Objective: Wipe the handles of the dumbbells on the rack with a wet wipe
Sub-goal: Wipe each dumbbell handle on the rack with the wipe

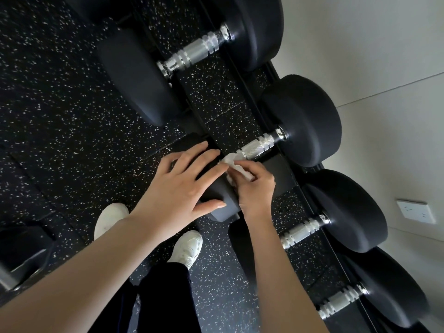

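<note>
Black speckled rubber floor (60, 104) fills the left and centre; pale wall (372, 56) on the right; black rack (282, 175) runs diagonally from top centre to bottom right along the wall; a row of black round-headed dumbbells lies across it, each with a silver knurled handle; largest dumbbell (134, 75) at the top, two more (346, 210) (384, 289) toward bottom right; the dumbbell being wiped (305, 121) sits mid-frame, far head by the wall, near head under the left hand; left hand (177, 186) lies flat on that near head, fingers spread and fairly straight, thumb along the head's lower edge, nothing held in it; right hand (257, 186) just beside it, fingers curled, pinching the white wet wipe (234, 162); wipe is crumpled and pressed against the near end of this dumbbell's handle (258, 146), where the handle meets the near head; rest of the handle is bare; dark trousers (163, 296) and two white shoes (188, 246) on the floor below the arms; white wall socket (415, 211) low on the wall at right.
</note>
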Tool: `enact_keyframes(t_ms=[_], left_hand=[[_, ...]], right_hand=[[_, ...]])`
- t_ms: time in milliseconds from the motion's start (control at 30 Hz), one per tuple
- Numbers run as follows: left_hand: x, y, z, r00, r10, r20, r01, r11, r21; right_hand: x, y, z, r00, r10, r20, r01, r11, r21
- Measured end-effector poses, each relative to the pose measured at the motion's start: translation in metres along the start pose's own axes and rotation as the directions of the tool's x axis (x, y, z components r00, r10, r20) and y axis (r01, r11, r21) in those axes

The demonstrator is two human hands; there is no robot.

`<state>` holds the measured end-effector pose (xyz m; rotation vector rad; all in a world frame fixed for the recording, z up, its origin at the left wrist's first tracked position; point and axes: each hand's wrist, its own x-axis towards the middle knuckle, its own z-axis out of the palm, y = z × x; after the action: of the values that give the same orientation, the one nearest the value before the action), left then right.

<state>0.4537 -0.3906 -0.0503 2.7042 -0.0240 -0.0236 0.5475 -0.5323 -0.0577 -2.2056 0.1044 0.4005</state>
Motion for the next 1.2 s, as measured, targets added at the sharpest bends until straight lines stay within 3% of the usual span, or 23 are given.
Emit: enact_keyframes(t_ms=[200, 400, 600, 833, 1033, 1200], left_hand=[[0.000, 0.000, 0.002, 1.000, -0.009, -0.016, 0.009, 1.000, -0.003], [0.000, -0.001, 0.003, 0.999, -0.006, -0.036, 0.006, 1.000, -0.024], [0.000, -0.004, 0.005, 0.999, 0.009, -0.052, -0.011, 0.999, -0.033], [0.000, -0.005, 0.004, 0.999, 0.017, -0.044, -0.019, 0.999, -0.040], [0.000, -0.005, 0.003, 0.999, 0.011, -0.036, -0.013, 0.999, -0.047], [0.000, -0.005, 0.004, 0.999, 0.013, -0.038, -0.014, 0.999, -0.040]], right_hand=[[0.010, -0.010, 0.004, 0.949, -0.305, 0.076, 0.313, 0.893, -0.325], [0.014, -0.021, 0.005, 0.935, -0.313, 0.165, 0.352, 0.777, -0.522], [0.018, -0.033, 0.010, 0.953, -0.266, 0.149, 0.295, 0.687, -0.664], [0.024, -0.020, 0.004, 0.912, -0.408, -0.034, 0.322, 0.767, -0.555], [0.023, -0.022, 0.004, 0.891, -0.451, -0.047, 0.386, 0.809, -0.443], [0.027, -0.008, 0.000, 0.838, -0.546, -0.001, 0.491, 0.754, -0.435]])
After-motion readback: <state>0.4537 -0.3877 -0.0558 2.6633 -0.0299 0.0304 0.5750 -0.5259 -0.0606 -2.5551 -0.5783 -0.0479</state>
